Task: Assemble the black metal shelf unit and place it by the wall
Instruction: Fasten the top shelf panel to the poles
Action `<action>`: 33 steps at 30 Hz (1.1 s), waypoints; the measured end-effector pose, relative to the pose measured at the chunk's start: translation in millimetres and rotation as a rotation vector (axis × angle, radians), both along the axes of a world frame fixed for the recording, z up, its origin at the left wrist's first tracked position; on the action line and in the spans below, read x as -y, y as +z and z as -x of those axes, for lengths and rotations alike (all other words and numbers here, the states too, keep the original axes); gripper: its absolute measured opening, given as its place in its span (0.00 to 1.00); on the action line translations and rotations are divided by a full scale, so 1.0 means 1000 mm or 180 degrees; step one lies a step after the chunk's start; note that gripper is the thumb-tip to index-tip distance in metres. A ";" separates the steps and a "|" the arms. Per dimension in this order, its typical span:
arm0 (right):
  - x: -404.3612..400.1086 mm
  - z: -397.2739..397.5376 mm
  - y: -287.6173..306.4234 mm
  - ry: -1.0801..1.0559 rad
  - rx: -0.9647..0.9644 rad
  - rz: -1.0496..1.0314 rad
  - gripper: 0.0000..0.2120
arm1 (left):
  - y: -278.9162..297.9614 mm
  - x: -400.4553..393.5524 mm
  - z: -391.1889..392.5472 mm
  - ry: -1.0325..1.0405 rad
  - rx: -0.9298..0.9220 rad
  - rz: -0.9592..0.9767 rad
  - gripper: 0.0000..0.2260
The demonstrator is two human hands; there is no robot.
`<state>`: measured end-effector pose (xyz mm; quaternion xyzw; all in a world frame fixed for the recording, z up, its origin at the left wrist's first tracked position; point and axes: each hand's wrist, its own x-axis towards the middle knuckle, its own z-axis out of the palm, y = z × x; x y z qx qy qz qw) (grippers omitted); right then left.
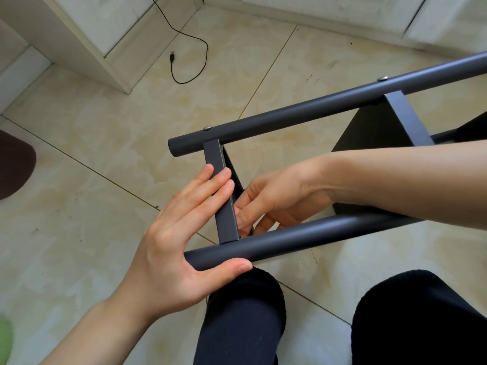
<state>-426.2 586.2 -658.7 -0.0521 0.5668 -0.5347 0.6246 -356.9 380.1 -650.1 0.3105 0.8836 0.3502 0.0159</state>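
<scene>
The black metal shelf unit lies on its side above the floor in front of my knees. Its far round post (303, 111) carries two screw heads, and a near round post (303, 237) runs parallel to it. A flat end shelf panel (224, 196) spans the two posts at their left ends; a second panel (382, 127) sits further right. My left hand (184, 233) lies with straight fingers along the end panel's edge, thumb under the near post's end. My right hand (271, 198) reaches inside the frame behind that panel, fingertips curled at the joint; what they hold is hidden.
Beige tiled floor all around. A white cabinet corner (87, 35) and wall base stand at the back, with a black USB cable (192, 56) lying on the tiles. A dark mat edge (13, 164) shows at left. My black-trousered knees (242, 312) are just below the frame.
</scene>
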 end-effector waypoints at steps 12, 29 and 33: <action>0.005 -0.001 0.004 0.0126 0.0066 -0.0287 0.08 | 0.000 0.000 0.000 0.0019 0.0005 -0.0009 0.35; -0.001 0.000 0.006 0.0149 -0.0051 -0.0035 0.08 | -0.001 -0.001 -0.001 0.0023 0.0018 -0.0045 0.35; -0.001 0.002 0.002 0.0161 -0.0018 -0.0073 0.08 | -0.001 -0.001 -0.001 0.0019 0.0015 -0.0032 0.35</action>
